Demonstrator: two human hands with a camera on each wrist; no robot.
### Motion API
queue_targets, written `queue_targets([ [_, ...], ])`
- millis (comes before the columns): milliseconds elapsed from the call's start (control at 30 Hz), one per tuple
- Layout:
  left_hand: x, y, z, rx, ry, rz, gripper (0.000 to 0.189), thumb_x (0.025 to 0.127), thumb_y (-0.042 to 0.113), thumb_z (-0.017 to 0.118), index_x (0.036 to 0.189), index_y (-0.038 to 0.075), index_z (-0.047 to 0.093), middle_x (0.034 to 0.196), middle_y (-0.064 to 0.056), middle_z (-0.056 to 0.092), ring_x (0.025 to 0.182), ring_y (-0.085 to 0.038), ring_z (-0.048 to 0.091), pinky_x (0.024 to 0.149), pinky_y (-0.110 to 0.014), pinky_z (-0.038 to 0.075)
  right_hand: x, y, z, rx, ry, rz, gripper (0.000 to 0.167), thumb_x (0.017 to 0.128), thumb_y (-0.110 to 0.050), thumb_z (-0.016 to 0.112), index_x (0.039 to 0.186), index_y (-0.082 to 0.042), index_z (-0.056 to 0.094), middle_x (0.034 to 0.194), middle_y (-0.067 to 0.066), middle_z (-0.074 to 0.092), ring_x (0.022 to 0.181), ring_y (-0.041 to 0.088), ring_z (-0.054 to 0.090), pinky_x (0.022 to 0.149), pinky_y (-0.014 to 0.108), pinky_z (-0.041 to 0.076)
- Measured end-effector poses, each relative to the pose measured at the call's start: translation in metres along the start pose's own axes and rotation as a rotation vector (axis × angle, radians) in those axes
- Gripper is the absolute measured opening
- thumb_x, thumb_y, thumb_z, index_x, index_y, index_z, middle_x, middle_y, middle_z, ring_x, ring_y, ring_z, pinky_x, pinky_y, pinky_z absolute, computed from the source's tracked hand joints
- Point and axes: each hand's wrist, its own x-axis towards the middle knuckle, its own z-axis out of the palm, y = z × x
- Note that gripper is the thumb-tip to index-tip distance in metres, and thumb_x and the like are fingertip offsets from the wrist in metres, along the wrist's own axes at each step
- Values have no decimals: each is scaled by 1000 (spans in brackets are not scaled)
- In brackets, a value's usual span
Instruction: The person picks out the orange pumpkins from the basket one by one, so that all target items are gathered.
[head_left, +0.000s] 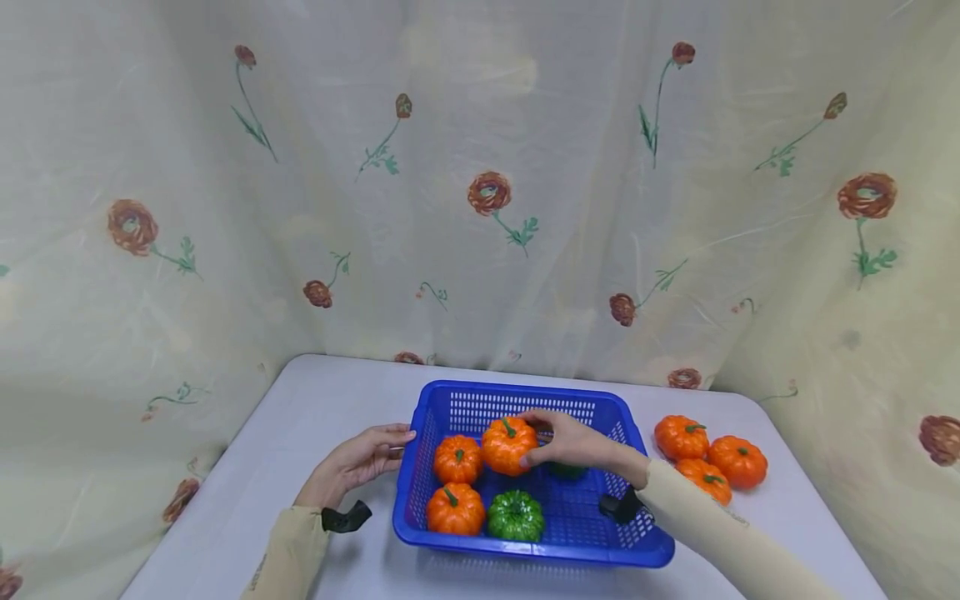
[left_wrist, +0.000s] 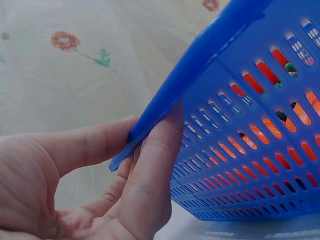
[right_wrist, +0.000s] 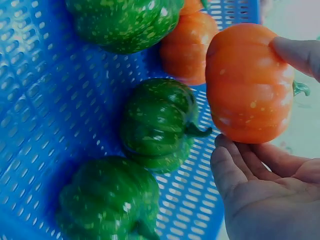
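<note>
My right hand [head_left: 573, 440] grips an orange pumpkin [head_left: 509, 446] between thumb and fingers, above the blue basket [head_left: 600, 550]. In the right wrist view the held pumpkin [right_wrist: 250, 82] has its green stem pointing to the right. My left hand [head_left: 367, 457] pinches the basket's left rim [left_wrist: 165, 95], thumb on top and fingers beneath. Along the left of the basket sit two orange pumpkins [head_left: 458, 459]. A green pumpkin [head_left: 516, 516] lies near its front wall. Two more green pumpkins [right_wrist: 160, 125] show in the right wrist view, mostly hidden by my right hand in the head view.
Three orange pumpkins [head_left: 738, 462] stand together on the white table [head_left: 337, 396], right of the basket. A flowered curtain [head_left: 562, 250] hangs behind the table and along both sides. My right forearm [head_left: 727, 533] crosses the basket's right wall.
</note>
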Motion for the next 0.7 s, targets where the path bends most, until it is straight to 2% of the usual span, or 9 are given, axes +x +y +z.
queue_targets([
  [167,1,-1,1,6,22,0,49,95,15,61,136,-3,40,105,-9,68,89,-17,69,82,-30,59,-24,-2,-16,24,32,90,71,78,-34,79,138,-8,50,135,13,54,124,32,51,104,50,46],
  [400,1,-3,-1,-2,60,2,56,92,15,65,139,-2,39,113,-12,65,94,-19,68,86,-32,58,-64,4,-50,76,63,106,73,82,-32,76,143,-8,43,142,16,47,132,38,44,105,52,45],
  [533,1,-2,-1,-3,37,8,53,93,15,63,137,-3,39,110,-11,65,91,-19,70,84,-31,59,-85,13,-68,86,109,164,76,82,-32,76,144,-7,40,143,18,46,134,40,41,106,53,44],
  [700,-1,0,2,-9,6,-4,51,95,14,61,137,-3,37,106,-10,67,88,-16,70,81,-29,59,-117,28,-89,86,141,195,76,84,-30,72,145,-3,36,144,22,44,133,43,41,101,52,49],
])
